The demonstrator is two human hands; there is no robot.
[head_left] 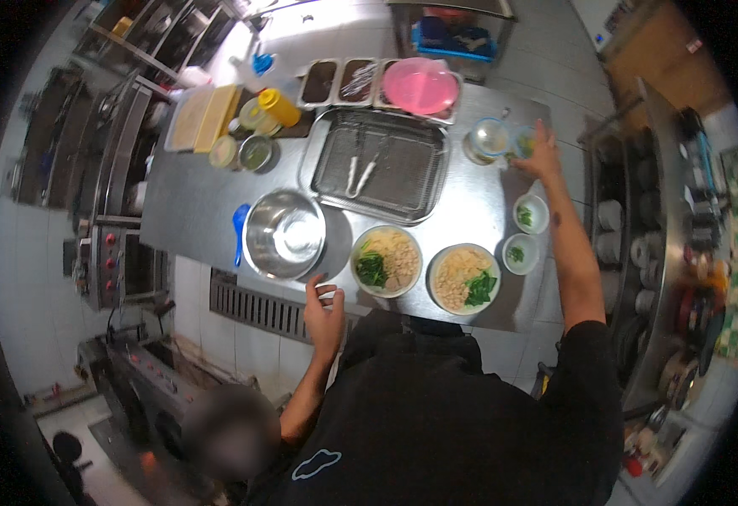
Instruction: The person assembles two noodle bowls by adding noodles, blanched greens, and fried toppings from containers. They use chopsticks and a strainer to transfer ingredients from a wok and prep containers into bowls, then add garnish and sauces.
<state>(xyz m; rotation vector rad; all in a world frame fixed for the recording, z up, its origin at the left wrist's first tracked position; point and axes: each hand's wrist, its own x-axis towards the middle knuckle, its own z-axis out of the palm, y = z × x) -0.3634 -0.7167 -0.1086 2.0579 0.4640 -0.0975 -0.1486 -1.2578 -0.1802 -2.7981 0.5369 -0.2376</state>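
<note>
At the table's far right, my right hand is closed around the side of a small clear container with something green in it. A round lidded clear container stands just left of it. My left hand hovers at the table's near edge, fingers apart and loosely bent, holding nothing. Closest to it is a large steel mixing bowl. Two bowls of noodles, beans and greens, a left bowl and a right bowl, sit along the near edge. Two small white bowls of chopped greens lie near my right forearm.
A wire-rack tray with tongs fills the table's middle. Behind it are steel pans and a pink basin. A blue spoon, yellow bottle and small tubs are at left. Shelves stand right.
</note>
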